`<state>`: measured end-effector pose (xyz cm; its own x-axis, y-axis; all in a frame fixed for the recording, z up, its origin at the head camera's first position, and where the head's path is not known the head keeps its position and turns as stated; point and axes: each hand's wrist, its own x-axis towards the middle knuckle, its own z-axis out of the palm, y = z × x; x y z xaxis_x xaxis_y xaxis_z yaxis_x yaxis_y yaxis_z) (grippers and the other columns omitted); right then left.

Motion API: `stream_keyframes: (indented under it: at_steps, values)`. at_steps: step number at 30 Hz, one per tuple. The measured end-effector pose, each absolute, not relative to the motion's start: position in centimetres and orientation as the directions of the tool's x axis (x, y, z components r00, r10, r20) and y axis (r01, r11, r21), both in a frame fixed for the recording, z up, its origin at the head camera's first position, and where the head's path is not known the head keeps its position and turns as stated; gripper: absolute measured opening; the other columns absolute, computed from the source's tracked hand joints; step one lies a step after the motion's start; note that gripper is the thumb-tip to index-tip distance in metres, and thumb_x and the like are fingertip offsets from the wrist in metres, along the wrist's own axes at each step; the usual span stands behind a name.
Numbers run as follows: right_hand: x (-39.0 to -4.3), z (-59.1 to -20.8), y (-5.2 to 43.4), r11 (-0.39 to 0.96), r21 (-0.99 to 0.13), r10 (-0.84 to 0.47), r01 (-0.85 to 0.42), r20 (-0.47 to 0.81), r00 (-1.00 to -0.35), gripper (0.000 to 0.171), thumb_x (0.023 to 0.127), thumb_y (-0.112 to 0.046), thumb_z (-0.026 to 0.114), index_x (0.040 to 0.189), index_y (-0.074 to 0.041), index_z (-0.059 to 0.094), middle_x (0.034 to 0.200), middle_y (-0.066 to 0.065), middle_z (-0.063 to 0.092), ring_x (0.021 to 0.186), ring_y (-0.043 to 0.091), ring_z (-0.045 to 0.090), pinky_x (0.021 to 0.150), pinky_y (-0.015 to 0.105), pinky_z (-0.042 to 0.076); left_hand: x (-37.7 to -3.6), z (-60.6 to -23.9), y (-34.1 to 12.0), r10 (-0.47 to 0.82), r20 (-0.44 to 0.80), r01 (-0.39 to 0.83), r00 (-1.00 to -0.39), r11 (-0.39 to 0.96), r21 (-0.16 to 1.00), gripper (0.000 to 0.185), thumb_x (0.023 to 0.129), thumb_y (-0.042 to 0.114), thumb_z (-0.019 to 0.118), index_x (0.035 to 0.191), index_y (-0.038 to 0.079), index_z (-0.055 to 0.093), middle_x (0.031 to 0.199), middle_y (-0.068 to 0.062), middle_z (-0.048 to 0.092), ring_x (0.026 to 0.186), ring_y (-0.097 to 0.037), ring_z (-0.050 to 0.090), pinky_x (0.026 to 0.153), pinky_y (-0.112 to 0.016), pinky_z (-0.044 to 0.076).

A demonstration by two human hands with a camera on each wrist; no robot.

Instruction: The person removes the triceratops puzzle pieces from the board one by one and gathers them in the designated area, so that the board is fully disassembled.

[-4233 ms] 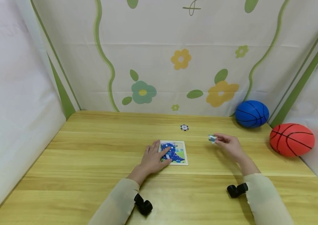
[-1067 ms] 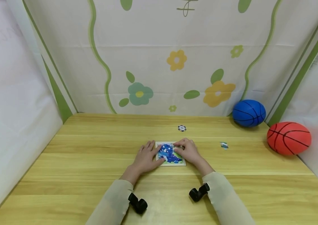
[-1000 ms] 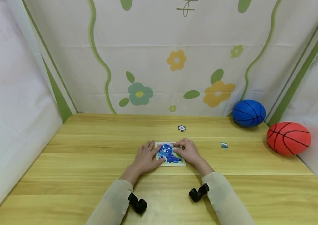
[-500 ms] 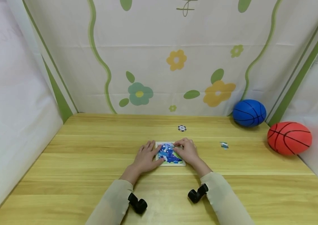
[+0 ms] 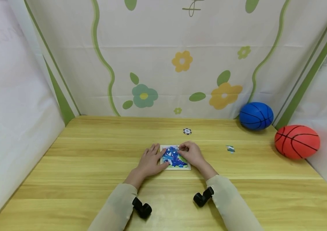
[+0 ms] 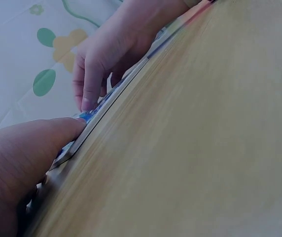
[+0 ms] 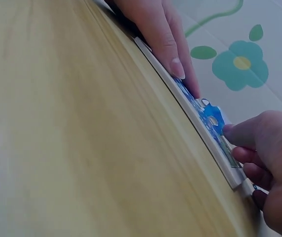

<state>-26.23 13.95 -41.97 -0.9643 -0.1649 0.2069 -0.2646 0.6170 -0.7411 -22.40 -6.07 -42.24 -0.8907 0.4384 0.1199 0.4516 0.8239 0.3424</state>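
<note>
A small jigsaw puzzle with a blue dinosaur picture [image 5: 178,163] lies in a pale frame [image 5: 178,169] on the wooden table. My left hand [image 5: 149,162] rests on its left side with fingers spread, the thumb and index finger reaching over the picture. At the upper right part of the puzzle, my right hand [image 5: 193,155] pinches a blue puzzle piece [image 7: 215,117] between thumb and fingers. In the right wrist view this piece stands tilted up from the puzzle. My right fingers hide part of the picture's right side.
Another puzzle piece [image 5: 230,149], white and teal, lies on the table to the right. A round token like a poker chip [image 5: 187,131] lies behind the puzzle. A blue ball [image 5: 256,116] and a red ball [image 5: 297,142] sit at the right edge, before a flowered cloth wall [image 5: 163,64].
My right hand has moved left from the table's right side, where it held a white-and-teal piece, to the puzzle. A similar piece now lies there. Lately the blue piece has tilted up.
</note>
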Motion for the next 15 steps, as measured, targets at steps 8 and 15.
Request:
stream_keyframes:
  at_steps: [8, 15]
  values:
    - [-26.64, -42.03, 13.79, 0.565, -0.788, -0.210, -0.243, 0.148, -0.966, 0.019, 0.076, -0.007, 0.066, 0.093, -0.005, 0.058, 0.072, 0.002, 0.052, 0.064, 0.015, 0.047, 0.058, 0.025, 0.041, -22.32, -42.19, -6.09, 0.437, 0.118, 0.449, -0.892, 0.825, 0.342, 0.064, 0.084, 0.052, 0.040, 0.134, 0.013, 0.032, 0.139, -0.017, 0.018, 0.127, -0.031, 0.010, 0.099, -0.047, 0.009]
    - [-26.70, -41.91, 13.80, 0.596, -0.753, -0.273, -0.281, 0.139, -0.952, 0.031, 0.076, -0.006, 0.065, 0.106, -0.004, 0.059, 0.073, 0.001, 0.051, 0.065, 0.016, 0.046, 0.058, 0.026, 0.041, -22.25, -42.05, -6.08, 0.437, 0.118, 0.450, -0.892, 0.826, 0.338, 0.064, 0.084, 0.051, 0.040, 0.134, 0.013, 0.032, 0.139, -0.017, 0.018, 0.127, -0.031, 0.009, 0.099, -0.047, 0.009]
